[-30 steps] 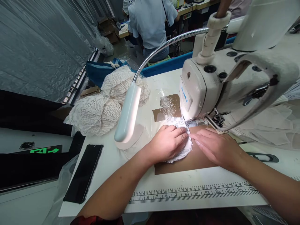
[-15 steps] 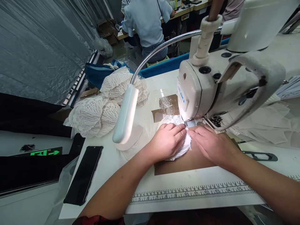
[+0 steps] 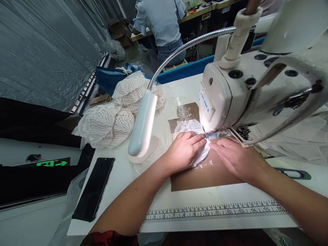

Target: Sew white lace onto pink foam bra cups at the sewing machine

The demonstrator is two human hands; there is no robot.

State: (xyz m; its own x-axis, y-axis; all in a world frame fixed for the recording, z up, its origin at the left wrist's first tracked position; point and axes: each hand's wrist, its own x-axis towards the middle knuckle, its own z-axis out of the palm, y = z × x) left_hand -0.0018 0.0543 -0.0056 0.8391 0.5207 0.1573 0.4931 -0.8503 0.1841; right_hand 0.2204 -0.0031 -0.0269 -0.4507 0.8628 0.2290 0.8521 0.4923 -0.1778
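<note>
A white lace piece [image 3: 203, 156] with a rounded edge lies under the needle area of a white sewing machine [image 3: 217, 99]. My left hand [image 3: 185, 147] rests on top of it, fingers bent together and holding it against the bed. At its right edge, my right hand [image 3: 237, 157] has thumb and forefinger closed on the lace close to the needle. Part of the lace emerges beyond my left fingers, towards the back left. The needle and presser foot are mostly hidden behind the machine head and my fingertips.
Heaped lace pieces [image 3: 110, 123] lie at the left, near a gooseneck lamp [image 3: 142, 124]. A black phone [image 3: 94, 189] lies at the table's left edge. A printed ruler [image 3: 215, 213] runs along the front. Thread snips [image 3: 293, 173] lie right. A person [image 3: 160, 24] sits beyond.
The lace has moved away from me under the machine, so more shows behind my left hand and less in front. Both hands stay close to the needle. The view has shifted slightly.
</note>
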